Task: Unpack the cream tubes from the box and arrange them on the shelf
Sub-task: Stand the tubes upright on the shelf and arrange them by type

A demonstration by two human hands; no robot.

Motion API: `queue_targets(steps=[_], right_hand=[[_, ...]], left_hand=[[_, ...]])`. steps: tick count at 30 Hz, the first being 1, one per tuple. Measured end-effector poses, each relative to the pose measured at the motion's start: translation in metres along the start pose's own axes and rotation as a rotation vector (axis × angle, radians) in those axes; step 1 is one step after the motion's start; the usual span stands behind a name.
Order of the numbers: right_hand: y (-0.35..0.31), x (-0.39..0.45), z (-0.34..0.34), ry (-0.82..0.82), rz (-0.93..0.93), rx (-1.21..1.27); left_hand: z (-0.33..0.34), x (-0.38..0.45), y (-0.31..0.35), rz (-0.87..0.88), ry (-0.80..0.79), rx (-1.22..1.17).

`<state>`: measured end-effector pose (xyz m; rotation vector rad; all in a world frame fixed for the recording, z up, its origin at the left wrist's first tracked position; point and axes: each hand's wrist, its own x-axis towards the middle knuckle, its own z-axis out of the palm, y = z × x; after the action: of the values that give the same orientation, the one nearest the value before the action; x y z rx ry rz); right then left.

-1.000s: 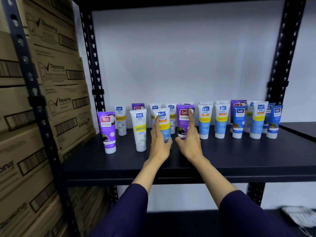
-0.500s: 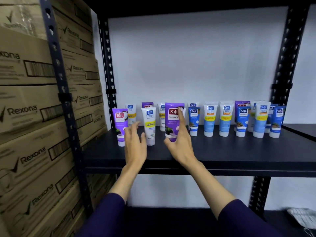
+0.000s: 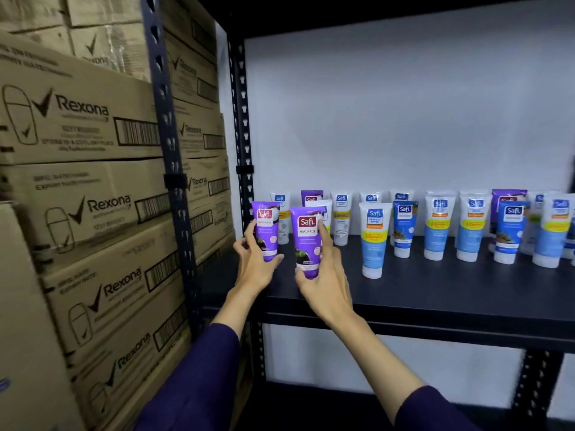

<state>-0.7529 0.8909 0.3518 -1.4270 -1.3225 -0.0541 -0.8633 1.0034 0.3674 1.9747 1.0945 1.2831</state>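
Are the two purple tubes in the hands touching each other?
Apart. The head view shows a strip of dark shelf between the left purple tube, held by the left hand, and the right purple tube.

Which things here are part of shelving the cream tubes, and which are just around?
Job: left hand gripping a purple tube; right hand gripping another purple tube; standing tubes; shelf.
Just around: Rexona cartons; rack upright.

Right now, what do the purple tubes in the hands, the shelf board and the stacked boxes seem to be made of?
Purple tubes: probably soft plastic, glossy, with printed labels. Shelf board: dark and matte, likely painted metal or laminate; the look leaves it open. Stacked boxes: brown corrugated cardboard, dull, with printed logos and barcodes.
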Motion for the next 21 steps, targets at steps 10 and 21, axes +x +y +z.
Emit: queue_targets(steps=[10,21], right_hand=[[-0.006,0.025,0.043,-0.144,-0.016,-0.126],[-0.007,0.034,0.054,-0.154,0.045,-0.210]], left_hand=[[0.002,-0.003,-0.010,-0.041,0.102,0.054],[0.002,-0.003,-0.010,-0.044,0.125,0.052]])
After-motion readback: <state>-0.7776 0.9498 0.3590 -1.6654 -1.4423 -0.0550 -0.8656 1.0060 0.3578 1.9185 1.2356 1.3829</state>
